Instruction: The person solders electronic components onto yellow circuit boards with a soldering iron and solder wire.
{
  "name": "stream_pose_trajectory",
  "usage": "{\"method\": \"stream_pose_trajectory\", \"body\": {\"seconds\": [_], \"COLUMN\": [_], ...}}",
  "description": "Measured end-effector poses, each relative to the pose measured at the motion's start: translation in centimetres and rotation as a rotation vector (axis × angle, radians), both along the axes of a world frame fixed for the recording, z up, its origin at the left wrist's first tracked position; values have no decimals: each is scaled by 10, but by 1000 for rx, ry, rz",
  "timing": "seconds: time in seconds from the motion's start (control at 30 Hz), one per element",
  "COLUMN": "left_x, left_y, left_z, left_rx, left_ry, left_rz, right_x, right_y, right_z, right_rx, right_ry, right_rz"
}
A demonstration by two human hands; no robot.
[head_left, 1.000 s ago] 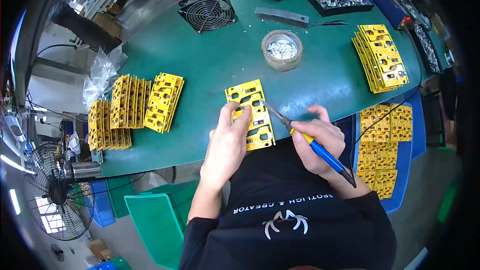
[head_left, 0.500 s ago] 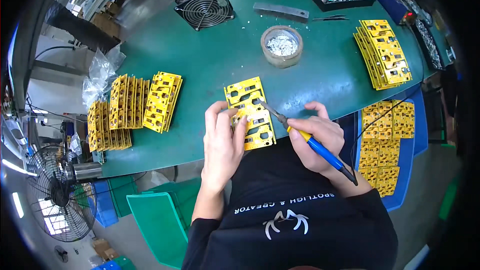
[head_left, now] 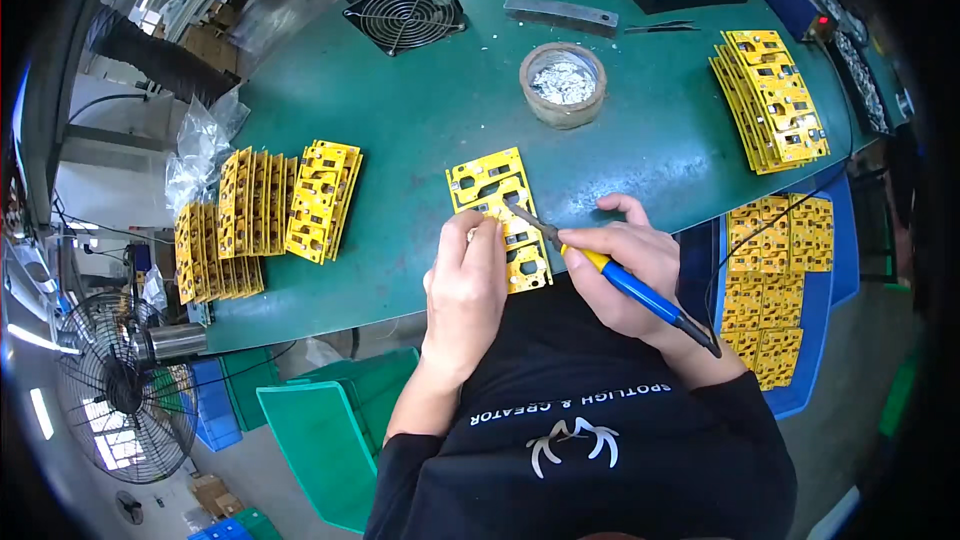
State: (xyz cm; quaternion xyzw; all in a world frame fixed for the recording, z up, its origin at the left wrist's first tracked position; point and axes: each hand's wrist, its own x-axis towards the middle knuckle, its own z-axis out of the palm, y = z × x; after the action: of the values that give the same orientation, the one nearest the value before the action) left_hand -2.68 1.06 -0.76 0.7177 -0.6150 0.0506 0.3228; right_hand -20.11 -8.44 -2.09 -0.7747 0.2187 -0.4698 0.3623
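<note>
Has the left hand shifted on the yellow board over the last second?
Yes. The left hand slid right along the yellow board, nearer the soldering iron.

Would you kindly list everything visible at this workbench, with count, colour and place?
Circuit panel: one, yellow, bench centre.
Soldering iron: one, blue-yellow handle, tip on panel.
Panel stacks: several, yellow, bench left.
Panel stack: one, yellow, bench right.
Bin: one, blue, holding yellow panels, lower right.
Round container: one, tan, behind panel.
Fan: one, black, bench rear.
Bench: one, green.
Left hand: pressing the panel.
Right hand: gripping the iron.
</note>
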Motion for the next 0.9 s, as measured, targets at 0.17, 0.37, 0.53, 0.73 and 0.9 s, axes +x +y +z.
{"method": "stream_pose_trajectory", "body": {"seconds": [0.17, 0.37, 0.53, 0.73, 0.9], "left_x": [-4, -7, -11, -9, -11], "left_y": [-3, -2, -3, -3, -3], "left_z": [-4, -5, -7, -9, -5], "left_rx": [-27, -8, -22, -6, 61], "left_ry": [-53, -74, -81, -71, -70], "left_rz": [33, 35, 43, 43, 112], "right_x": [1, 2, 4, 4, 6], "right_y": [0, -1, 0, -1, -1], "right_z": [1, 0, -1, -4, -5], "right_rx": [34, 34, 42, 44, 28], "right_ry": [13, 5, 2, 3, -6], "right_rz": [1, 8, 13, 32, 26]}}
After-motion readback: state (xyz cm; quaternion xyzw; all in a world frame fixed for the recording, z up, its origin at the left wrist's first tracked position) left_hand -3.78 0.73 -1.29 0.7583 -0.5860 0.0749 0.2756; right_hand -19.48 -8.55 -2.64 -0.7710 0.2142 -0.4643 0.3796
